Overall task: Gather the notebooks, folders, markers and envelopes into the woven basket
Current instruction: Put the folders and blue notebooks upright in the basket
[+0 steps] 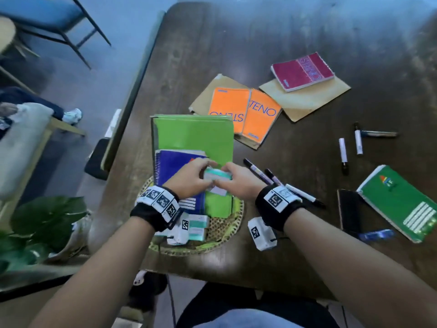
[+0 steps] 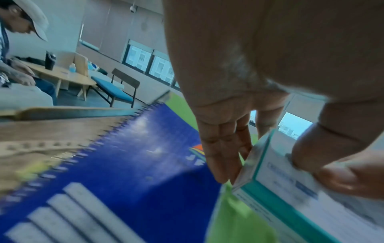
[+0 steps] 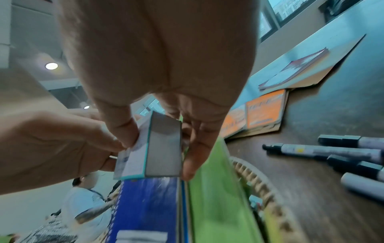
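Head view looks down; both close wrist views share the small box [image 2: 290,185].

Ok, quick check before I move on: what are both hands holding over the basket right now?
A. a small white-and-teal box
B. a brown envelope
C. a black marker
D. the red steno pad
A. The left hand and the right hand both pinch the small white-and-teal box above the blue notebook in the woven basket; the wrist views show the same box.
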`<control>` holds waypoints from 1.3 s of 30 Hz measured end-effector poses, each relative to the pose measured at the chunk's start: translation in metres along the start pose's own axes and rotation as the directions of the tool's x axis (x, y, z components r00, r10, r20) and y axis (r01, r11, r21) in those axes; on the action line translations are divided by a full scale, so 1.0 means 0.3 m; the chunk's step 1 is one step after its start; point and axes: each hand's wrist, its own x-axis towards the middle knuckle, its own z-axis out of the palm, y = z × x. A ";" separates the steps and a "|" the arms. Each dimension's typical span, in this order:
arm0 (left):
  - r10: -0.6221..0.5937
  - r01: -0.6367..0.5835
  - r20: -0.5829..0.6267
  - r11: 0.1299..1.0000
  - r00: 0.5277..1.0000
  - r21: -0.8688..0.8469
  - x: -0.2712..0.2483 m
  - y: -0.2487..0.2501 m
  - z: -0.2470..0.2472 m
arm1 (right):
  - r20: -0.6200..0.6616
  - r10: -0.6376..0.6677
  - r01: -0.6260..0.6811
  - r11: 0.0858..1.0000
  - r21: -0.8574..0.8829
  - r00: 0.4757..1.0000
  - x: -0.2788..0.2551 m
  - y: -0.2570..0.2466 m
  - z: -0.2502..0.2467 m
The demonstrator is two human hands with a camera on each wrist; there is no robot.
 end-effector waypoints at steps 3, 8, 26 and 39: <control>-0.059 0.060 -0.010 0.994 0.998 0.092 -0.119 -0.137 -0.042 | 0.095 -0.017 0.024 0.997 -0.074 0.995 0.015 -0.063 0.148; -0.270 0.230 0.048 0.890 0.962 0.394 -0.259 -0.320 -0.046 | 0.124 0.019 0.001 0.987 -0.160 0.992 0.068 -0.107 0.348; -0.137 0.122 -0.004 0.872 0.991 0.475 -0.340 -0.399 0.008 | 0.194 0.052 0.002 0.963 -0.269 0.980 0.142 -0.153 0.437; -0.213 0.185 -0.017 0.805 0.977 0.564 -0.327 -0.328 0.030 | 0.230 0.090 -0.027 0.964 -0.264 0.969 0.094 -0.217 0.465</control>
